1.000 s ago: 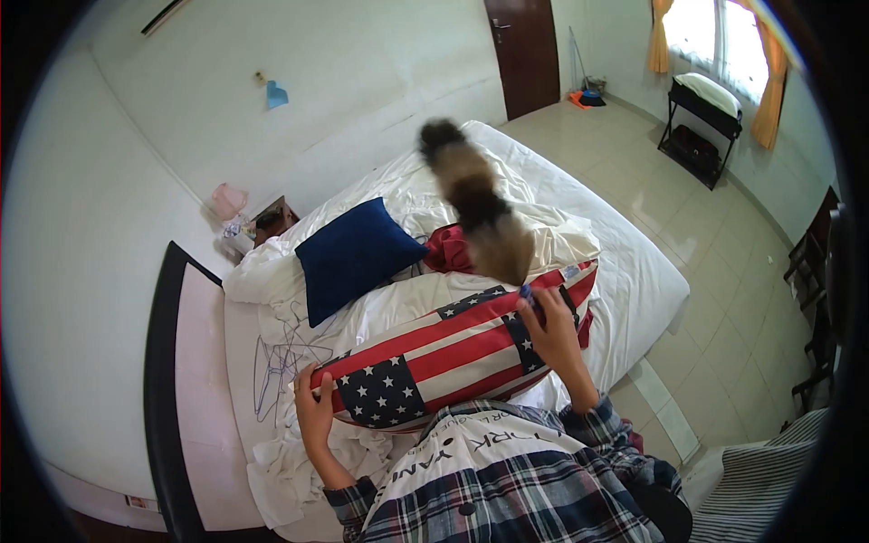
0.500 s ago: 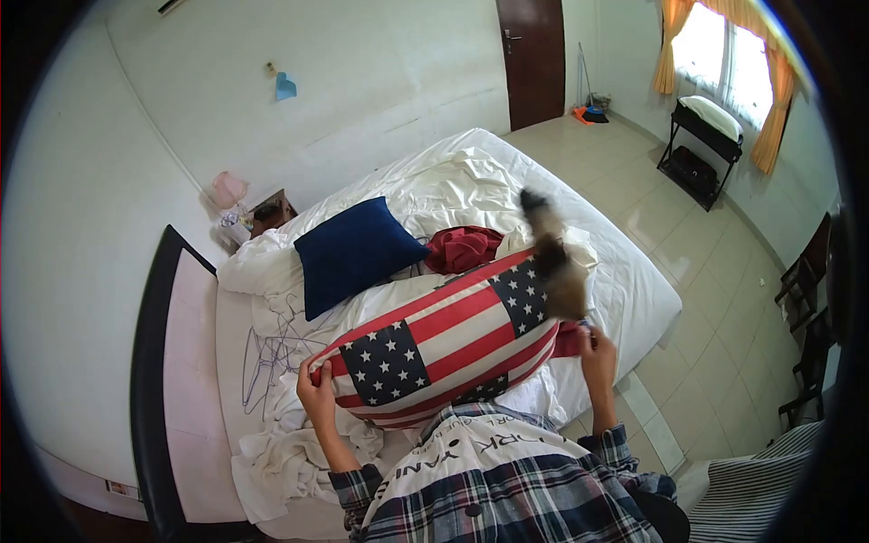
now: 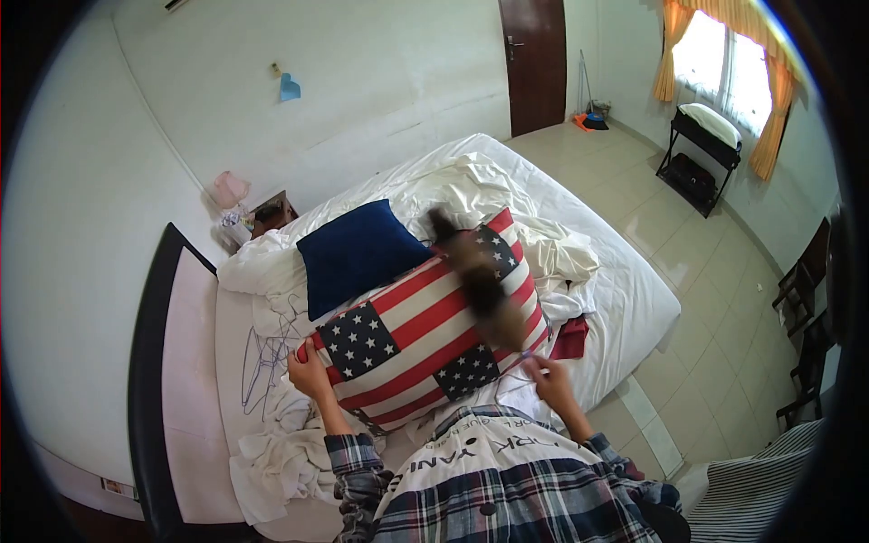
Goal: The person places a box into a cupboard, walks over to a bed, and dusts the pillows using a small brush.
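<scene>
A large pillow with a stars-and-stripes pattern lies tilted on the bed in front of me. My left hand is closed on its left corner. In my right hand, at the pillow's lower right, is the thin handle of a feather duster. The duster's brown and black feathers are smeared by motion and lie across the right part of the pillow; whether they touch the cloth I cannot tell. Behind the pillow rests a dark blue cushion.
Wire hangers and crumpled white cloths lie at the left near the headboard. Rumpled sheets cover the mattress. Dark red cloth shows right of the pillow. Chairs stand along the right wall.
The feather duster has swept left, from the pillow's right end onto its face, with my right hand moving left too. The pillow has tipped and shifted slightly left under my left hand's grip.
</scene>
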Motion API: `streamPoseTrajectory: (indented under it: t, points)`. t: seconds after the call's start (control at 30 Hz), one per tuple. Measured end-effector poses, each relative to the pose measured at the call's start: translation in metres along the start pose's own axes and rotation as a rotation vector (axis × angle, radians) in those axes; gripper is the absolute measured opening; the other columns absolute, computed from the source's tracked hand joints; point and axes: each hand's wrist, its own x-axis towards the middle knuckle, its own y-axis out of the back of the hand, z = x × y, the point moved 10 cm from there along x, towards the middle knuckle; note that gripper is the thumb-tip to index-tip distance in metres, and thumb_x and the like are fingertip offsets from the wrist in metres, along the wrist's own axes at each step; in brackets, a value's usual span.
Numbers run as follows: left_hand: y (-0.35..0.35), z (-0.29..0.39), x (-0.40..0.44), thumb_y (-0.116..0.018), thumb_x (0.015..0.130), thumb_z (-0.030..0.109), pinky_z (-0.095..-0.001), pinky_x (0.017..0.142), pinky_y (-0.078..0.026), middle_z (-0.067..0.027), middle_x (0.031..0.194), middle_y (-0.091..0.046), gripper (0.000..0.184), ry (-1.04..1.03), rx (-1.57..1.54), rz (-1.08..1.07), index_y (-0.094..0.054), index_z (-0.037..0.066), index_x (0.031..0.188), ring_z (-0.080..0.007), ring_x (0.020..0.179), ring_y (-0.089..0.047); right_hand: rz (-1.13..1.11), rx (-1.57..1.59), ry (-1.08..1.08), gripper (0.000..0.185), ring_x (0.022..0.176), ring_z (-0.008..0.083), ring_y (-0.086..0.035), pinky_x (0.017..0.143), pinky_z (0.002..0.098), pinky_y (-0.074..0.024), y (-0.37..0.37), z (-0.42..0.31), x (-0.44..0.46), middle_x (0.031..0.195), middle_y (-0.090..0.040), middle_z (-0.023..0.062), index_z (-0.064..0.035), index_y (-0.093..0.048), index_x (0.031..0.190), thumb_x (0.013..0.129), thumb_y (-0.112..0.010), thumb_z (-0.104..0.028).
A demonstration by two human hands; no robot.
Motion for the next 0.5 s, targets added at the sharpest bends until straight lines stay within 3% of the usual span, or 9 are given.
streamPoseTrajectory:
  t: [0.07,0.1,0.17,0.23,0.27,0.3,0.33,0.43,0.5]
  points:
    - [-0.03,-0.021,0.025,-0.07,0.085,0.048,-0.0423,0.074,-0.05,-0.0144,0.091,-0.07,0.048,-0.037,-0.125,0.031,-0.063,0.001,0.089,-0.0338,0.087,-0.066,-0.319,-0.086,0.097,0.032,0.077,0.0263,-0.07,0.071,0.0364,-0.0524,-0.062,-0.045,0.005,0.087,-0.072,0.0183,0.0002,-0.07,0.106,0.095,-0.064,-0.029]
    - [-0.057,-0.046,0.027,-0.068,0.088,0.043,-0.0423,0.086,-0.048,-0.0147,0.101,-0.068,0.045,0.018,-0.4,-0.024,-0.061,0.001,0.101,-0.0308,0.09,-0.066,-0.428,-0.104,0.132,0.032,0.077,0.0276,-0.07,0.072,0.0362,-0.0526,-0.076,-0.055,0.006,0.088,-0.072,0.0185,-0.0004,-0.07,0.106,0.095,-0.064,-0.03]
    - [-0.171,-0.092,0.049,-0.064,0.09,0.045,-0.0393,0.082,-0.05,-0.0206,0.107,-0.066,0.054,-0.371,0.334,-0.482,-0.056,0.0,0.118,-0.0309,0.093,-0.065,-0.651,-0.141,0.201,0.032,0.077,0.0302,-0.07,0.072,0.0359,-0.053,-0.104,-0.073,0.008,0.09,-0.072,0.0188,-0.0015,-0.071,0.105,0.094,-0.065,-0.031]
    - [-0.203,-0.133,0.026,-0.06,0.093,0.047,-0.0411,0.088,-0.045,-0.0244,0.119,-0.059,0.061,-0.487,0.43,-0.697,-0.048,0.001,0.133,-0.0328,0.103,-0.06,-0.648,-0.169,0.297,0.033,0.078,0.0308,-0.07,0.072,0.0359,-0.053,-0.11,-0.087,0.015,0.091,-0.071,0.0192,-0.0011,-0.071,0.104,0.093,-0.066,-0.031]
    - [-0.199,-0.151,-0.006,-0.057,0.094,0.047,-0.0443,0.096,-0.039,-0.0252,0.127,-0.053,0.064,-0.415,0.154,-0.675,-0.042,0.003,0.138,-0.0347,0.112,-0.055,-0.643,-0.183,0.347,0.033,0.078,0.0311,-0.07,0.072,0.0359,-0.053,-0.112,-0.091,0.019,0.091,-0.071,0.0194,-0.0009,-0.071,0.104,0.093,-0.066,-0.031]
    - [-0.188,-0.153,-0.042,-0.054,0.095,0.048,-0.0476,0.104,-0.033,-0.026,0.135,-0.048,0.067,-0.343,-0.122,-0.641,-0.036,0.005,0.144,-0.0366,0.121,-0.05,-0.489,-0.117,0.475,0.031,0.077,0.0314,-0.07,0.07,0.037,-0.0524,-0.101,-0.094,0.025,0.088,-0.071,0.0196,-0.0008,-0.072,0.102,0.092,-0.067,-0.03]
    - [-0.184,-0.154,-0.067,-0.052,0.096,0.048,-0.0509,0.112,-0.027,-0.0268,0.144,-0.042,0.071,-0.269,-0.397,-0.598,-0.03,0.006,0.149,-0.0385,0.13,-0.045,-0.402,-0.077,0.354,0.03,0.076,0.0321,-0.07,0.069,0.0375,-0.0522,-0.09,-0.082,0.036,0.086,-0.07,0.0199,-0.0006,-0.072,0.101,0.092,-0.067,-0.029]
    - [-0.155,-0.14,-0.131,-0.049,0.096,0.05,-0.0561,0.114,-0.023,-0.0258,0.157,-0.02,0.082,-0.155,0.006,-0.67,-0.008,0.014,0.157,-0.0424,0.143,-0.025,-0.066,-0.19,0.159,0.032,0.073,0.0327,-0.069,0.066,0.039,-0.0513,-0.046,-0.002,0.076,0.082,-0.068,0.0226,0.0015,-0.07,0.1,0.092,-0.065,-0.029]
    - [-0.143,-0.127,-0.143,-0.053,0.095,0.047,-0.054,0.115,-0.022,-0.0275,0.158,-0.016,0.085,-0.114,0.118,-0.716,-0.003,0.016,0.157,-0.0455,0.144,-0.021,0.165,-0.29,0.073,0.033,0.069,0.0337,-0.068,0.064,0.0407,-0.0498,-0.008,0.029,0.094,0.077,-0.065,0.0249,0.0035,-0.068,0.099,0.093,-0.063,-0.029]
